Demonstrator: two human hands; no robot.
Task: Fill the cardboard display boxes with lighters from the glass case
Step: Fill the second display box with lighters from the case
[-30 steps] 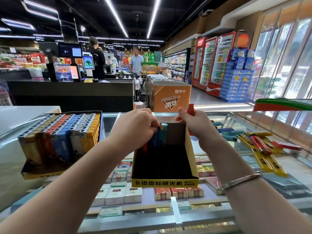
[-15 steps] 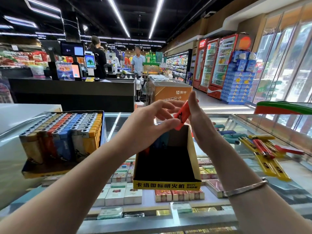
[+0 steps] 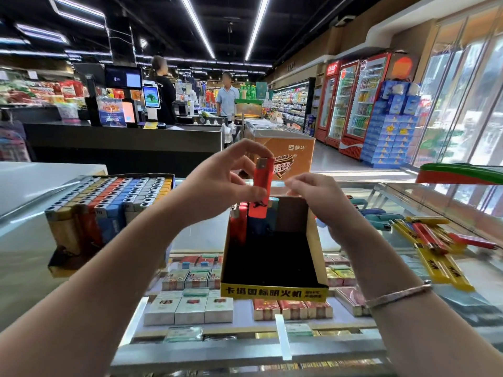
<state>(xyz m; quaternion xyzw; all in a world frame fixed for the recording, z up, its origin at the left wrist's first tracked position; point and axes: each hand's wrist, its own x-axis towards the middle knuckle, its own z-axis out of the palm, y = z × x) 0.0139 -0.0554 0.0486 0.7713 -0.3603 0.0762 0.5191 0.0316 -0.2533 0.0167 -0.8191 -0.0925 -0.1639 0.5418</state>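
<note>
Left hand (image 3: 217,183) around red lighter (image 3: 260,191)

Both forearms are bare to the frame edge, no sleeves in sight. The left hand (image 3: 217,183) wears nothing, no ring or watch visible. Below the right hand (image 3: 324,200), a thin silvery bracelet (image 3: 397,295) circles the wrist, a small bead at one end.

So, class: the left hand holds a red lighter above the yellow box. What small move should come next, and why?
Probably lower the red lighter straight down into the back row. The left hand pinches it upright over the box, where a few lighters already stand and the space beside them is free.
</note>
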